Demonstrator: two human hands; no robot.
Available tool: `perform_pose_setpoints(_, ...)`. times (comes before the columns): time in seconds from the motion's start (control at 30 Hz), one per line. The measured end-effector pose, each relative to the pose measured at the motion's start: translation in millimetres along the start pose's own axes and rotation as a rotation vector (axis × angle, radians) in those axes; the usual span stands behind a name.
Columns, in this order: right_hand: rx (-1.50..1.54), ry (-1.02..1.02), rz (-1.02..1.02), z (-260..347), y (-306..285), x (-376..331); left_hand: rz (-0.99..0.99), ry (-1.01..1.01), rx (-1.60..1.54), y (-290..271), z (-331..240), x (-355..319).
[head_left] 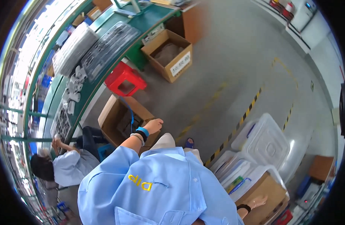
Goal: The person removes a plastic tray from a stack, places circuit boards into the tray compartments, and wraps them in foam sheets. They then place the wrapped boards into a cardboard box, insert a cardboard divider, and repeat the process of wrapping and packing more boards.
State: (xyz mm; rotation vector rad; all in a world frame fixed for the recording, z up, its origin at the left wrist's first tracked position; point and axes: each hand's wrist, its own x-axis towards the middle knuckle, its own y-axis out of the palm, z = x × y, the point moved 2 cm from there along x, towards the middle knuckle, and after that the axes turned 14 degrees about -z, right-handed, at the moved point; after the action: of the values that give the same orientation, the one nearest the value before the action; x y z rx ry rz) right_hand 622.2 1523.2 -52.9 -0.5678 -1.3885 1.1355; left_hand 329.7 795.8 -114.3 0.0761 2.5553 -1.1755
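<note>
My left hand is out over the rim of an open cardboard box on the floor. Its fingers look loosely curled, and no object shows in them. A blue wrist strap sits on that wrist, and a blue cord runs up from near it across the box. On the right, my right hand is held with fingers stretched above brown cardboard in a white bin. Whether it touches the cardboard I cannot tell. A dark band circles the right wrist.
Left of me a person sits at a green workbench bearing white parts and clear trays. A red stool and another cardboard box stand ahead. Clear plastic lids lean at right, beside striped floor tape.
</note>
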Motion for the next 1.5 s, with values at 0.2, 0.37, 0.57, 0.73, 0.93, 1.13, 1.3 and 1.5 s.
perform_pose_setpoints(0.2, 0.981, -0.142, 0.484, 309.8, 56.2, -2.4, -0.147, -0.177, -0.112, -31.4, 34.4, -15.6)
perform_pose_setpoints(0.37, 1.24, -0.397, 0.969, 561.8, -53.6, -182.0, -0.492, -0.266, -0.246, -82.0, 83.7, -2.2)
perform_pose_setpoints(0.57, 1.282, -1.089, 1.347, 672.0, -143.6, -374.8, -0.889, -0.346, -0.451, -169.3, 184.7, 33.1)
perform_pose_setpoints(0.73, 1.134, -1.319, 1.493, 726.6, -159.1, -470.0, -1.117, -0.479, -0.606, -260.3, 256.5, 56.6)
perform_pose_setpoints(0.93, 1.027, -1.674, 1.371, 782.6, -206.1, -546.5, -1.266, -0.432, -0.428, -375.5, 295.7, 107.5)
perform_pose_setpoints(1.13, 1.084, -1.916, 1.318, 859.8, -223.1, -609.1, -1.483, -0.296, 0.17, -465.9, 301.7, 174.2)
perform_pose_setpoints(1.3, 1.118, -1.981, 1.412, 933.5, -227.3, -667.0, -1.45, -0.506, 0.353, -516.2, 335.2, 212.1)
perform_pose_setpoints(1.5, 1.375, -2.353, 1.358, 1014.0, -233.2, -742.6, -1.27, -0.855, 0.485, -523.1, 401.2, 229.8)
